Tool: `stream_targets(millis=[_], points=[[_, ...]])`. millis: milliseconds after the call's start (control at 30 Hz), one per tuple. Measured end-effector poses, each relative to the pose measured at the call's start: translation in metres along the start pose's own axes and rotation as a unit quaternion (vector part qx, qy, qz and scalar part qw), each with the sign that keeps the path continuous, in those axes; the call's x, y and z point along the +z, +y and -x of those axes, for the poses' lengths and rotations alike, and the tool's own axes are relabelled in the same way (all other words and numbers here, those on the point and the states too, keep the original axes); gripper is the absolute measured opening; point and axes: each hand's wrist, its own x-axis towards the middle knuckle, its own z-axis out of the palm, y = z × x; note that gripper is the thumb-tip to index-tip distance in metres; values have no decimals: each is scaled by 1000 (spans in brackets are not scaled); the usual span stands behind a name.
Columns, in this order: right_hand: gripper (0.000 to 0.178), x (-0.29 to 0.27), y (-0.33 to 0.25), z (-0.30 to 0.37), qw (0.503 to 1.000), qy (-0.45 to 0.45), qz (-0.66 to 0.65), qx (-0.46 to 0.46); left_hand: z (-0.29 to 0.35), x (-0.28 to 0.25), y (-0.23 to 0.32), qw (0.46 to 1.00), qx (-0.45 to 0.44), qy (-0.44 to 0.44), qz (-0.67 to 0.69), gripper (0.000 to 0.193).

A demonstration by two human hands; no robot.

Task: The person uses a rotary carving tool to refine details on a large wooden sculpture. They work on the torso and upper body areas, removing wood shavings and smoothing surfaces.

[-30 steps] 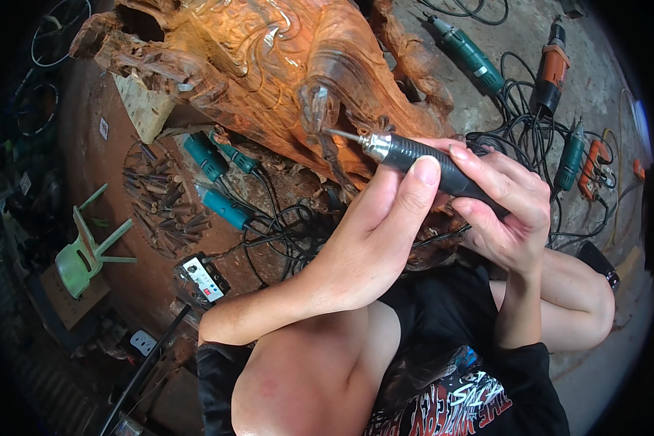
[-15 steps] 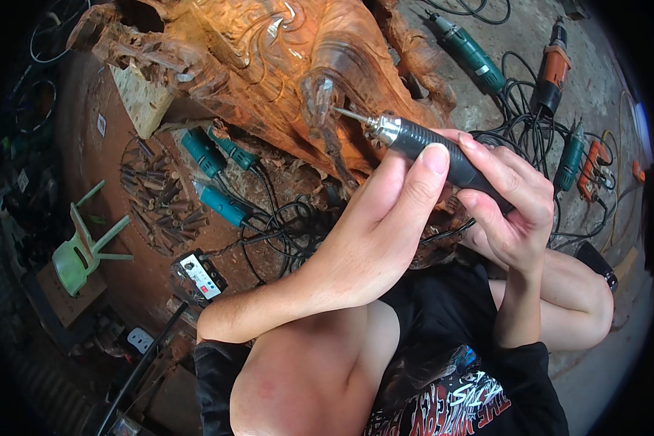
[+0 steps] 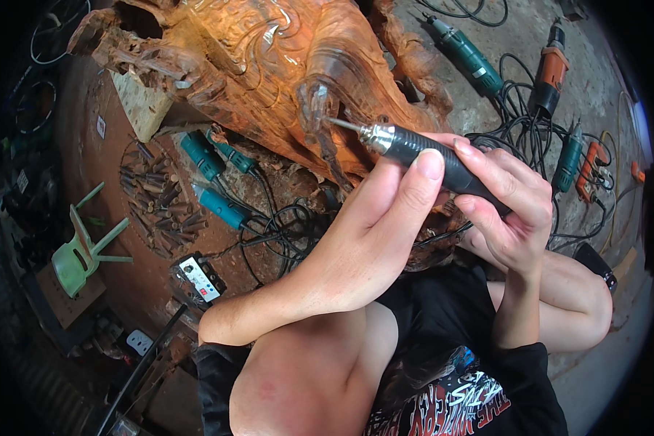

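Both of my hands hold a black rotary carving handpiece (image 3: 458,171) with a silver nose and a thin metal bit. My left hand (image 3: 396,200) is closed round its front part, thumb on top and the other fingers mostly hidden underneath. Farther back, my right hand (image 3: 519,189) grips the body between thumb and fingers. The bit points to the upper left, at a dark ridge on a large orange-brown wood carving (image 3: 269,80). Whether the tip touches the wood I cannot tell. Flowing curved lines and folds are cut into the carving's surface.
Green power grinders (image 3: 472,62), an orange-and-black one (image 3: 551,73) and tangled black cables lie on the floor at right. Left are teal grinders (image 3: 221,207), a pile of small brown cylindrical pieces (image 3: 160,196), a white control box (image 3: 200,278) and a pale green chair (image 3: 76,265).
The handpiece has shifted slightly left and down with my hands, so its bit sits a little lower along the ridge. My grip is the same.
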Motion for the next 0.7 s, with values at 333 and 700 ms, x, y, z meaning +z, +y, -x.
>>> stream_targets(millis=[333,700], points=[[46,1,-3,-1,1000,14,-3,9,-1,-1,4,1000,-5,-2,-23,40],[46,0,-4,-1,1000,2,0,24,-2,1,3,998,-18,25,-48,40]])
